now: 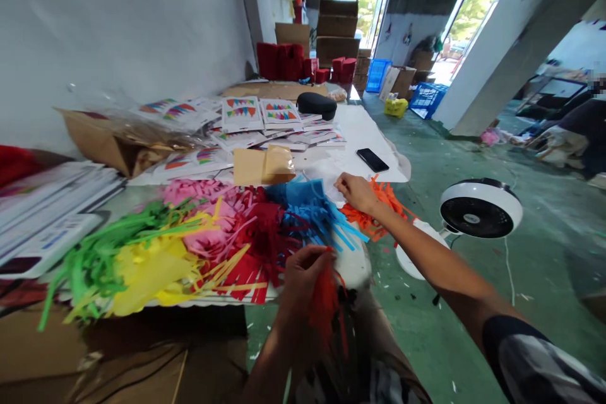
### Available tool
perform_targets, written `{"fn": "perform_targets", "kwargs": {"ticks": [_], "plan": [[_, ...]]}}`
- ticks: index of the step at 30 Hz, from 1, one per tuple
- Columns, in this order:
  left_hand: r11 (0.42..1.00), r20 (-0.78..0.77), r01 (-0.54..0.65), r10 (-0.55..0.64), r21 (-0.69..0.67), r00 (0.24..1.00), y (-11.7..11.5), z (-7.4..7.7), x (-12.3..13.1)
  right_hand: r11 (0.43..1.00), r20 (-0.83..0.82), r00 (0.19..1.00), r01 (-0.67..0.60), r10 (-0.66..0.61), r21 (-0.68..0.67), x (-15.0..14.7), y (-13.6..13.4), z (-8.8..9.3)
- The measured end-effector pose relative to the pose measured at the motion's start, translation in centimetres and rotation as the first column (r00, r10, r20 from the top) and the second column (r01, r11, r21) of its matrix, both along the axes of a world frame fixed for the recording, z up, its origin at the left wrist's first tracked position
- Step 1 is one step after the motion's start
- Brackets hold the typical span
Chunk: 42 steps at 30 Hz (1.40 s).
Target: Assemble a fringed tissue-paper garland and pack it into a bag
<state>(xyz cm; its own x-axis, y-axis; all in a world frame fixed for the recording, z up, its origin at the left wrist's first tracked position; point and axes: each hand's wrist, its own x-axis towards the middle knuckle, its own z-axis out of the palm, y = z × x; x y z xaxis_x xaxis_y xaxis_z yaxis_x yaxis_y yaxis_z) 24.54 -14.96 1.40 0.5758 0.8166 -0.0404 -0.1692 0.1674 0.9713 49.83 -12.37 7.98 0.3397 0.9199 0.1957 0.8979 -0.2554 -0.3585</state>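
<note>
My left hand point(303, 271) is closed in a pinch on an orange-red paper tassel point(324, 303), whose strips hang down over my lap. Stretched out over the far right of the table, my right hand point(357, 192) has its fingers curled together beside thin white, see-through sheets point(329, 173); what they pinch, if anything, cannot be made out. Orange fringe point(391, 208) lies under and beyond that wrist. Piles of cut fringe spread leftward: blue point(307, 202), dark red point(265, 227), pink point(203, 202), yellow point(151, 268) and green point(104, 252).
Printed bunting packets point(241, 115), a black case point(316, 104) and a phone point(372, 160) lie farther back. A tan envelope point(249, 166) sits behind the fringe. To the right stands a white fan point(480, 208). A white device point(52, 246) rests at left.
</note>
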Motion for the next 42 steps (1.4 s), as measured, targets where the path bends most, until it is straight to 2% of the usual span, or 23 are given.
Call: {"fn": "perform_targets", "kwargs": {"ticks": [2, 4, 6, 7, 13, 16, 19, 28, 33, 38, 40, 42], "plan": [[1.0, 0.034, -0.014, 0.014, -0.014, 0.999, -0.1, 0.2, 0.1, 0.984, -0.247, 0.964, -0.052, 0.094, 0.169, -0.7, -1.7, 0.0], [1.0, 0.047, -0.022, 0.022, 0.001, 0.999, -0.4, 0.7, 0.2, 0.93, -0.47, 0.838, -0.113, 0.278, 0.349, -1.9, -4.0, -0.1], [0.999, 0.048, -0.037, 0.036, 0.023, 0.998, -1.1, 1.5, 0.3, 0.886, -0.554, 0.732, -0.148, 0.396, 0.439, -3.5, -6.7, 0.0], [0.999, 0.048, -0.043, 0.042, 0.03, 0.998, -1.5, 2.0, 0.3, 0.882, -0.564, 0.717, -0.155, 0.411, 0.445, -4.4, -8.1, 0.2], [0.997, 0.043, -0.045, 0.043, 0.063, 0.998, -4.7, 4.8, 0.4, 0.872, -0.411, 0.821, -0.196, 0.397, 0.45, -7.4, -15.3, 2.6], [0.994, 0.021, -0.004, 0.002, 0.112, 1.0, -6.0, 5.7, 0.4, 0.857, -0.343, 0.845, -0.228, 0.409, 0.462, -7.7, -17.3, 3.4], [0.984, 0.004, 0.042, -0.043, 0.172, 0.999, -7.0, 5.9, 0.6, 0.864, -0.349, 0.845, -0.23, 0.406, 0.448, -7.8, -18.8, 3.7], [0.923, -0.043, 0.074, -0.063, 0.377, 0.997, -8.1, 5.2, 0.8, 0.898, -0.297, 0.892, -0.215, 0.341, 0.384, -7.5, -21.8, 3.9], [0.873, -0.071, 0.101, -0.076, 0.477, 0.995, -8.4, 5.5, 0.6, 0.877, -0.187, 0.914, -0.262, 0.359, 0.403, -7.8, -22.6, 4.2], [0.766, -0.099, 0.097, -0.044, 0.635, 0.994, -8.8, 6.0, 0.3, 0.848, 0.005, 0.93, -0.337, 0.367, 0.408, -8.2, -23.3, 4.1], [0.722, -0.096, 0.097, -0.042, 0.685, 0.995, -8.9, 6.2, 0.2, 0.844, 0.043, 0.926, -0.361, 0.376, 0.397, -8.4, -23.5, 4.1], [0.703, -0.089, 0.098, -0.049, 0.705, 0.995, -9.1, 6.2, 0.1, 0.848, 0.034, 0.924, -0.363, 0.38, 0.386, -8.6, -23.7, 4.1]]}}
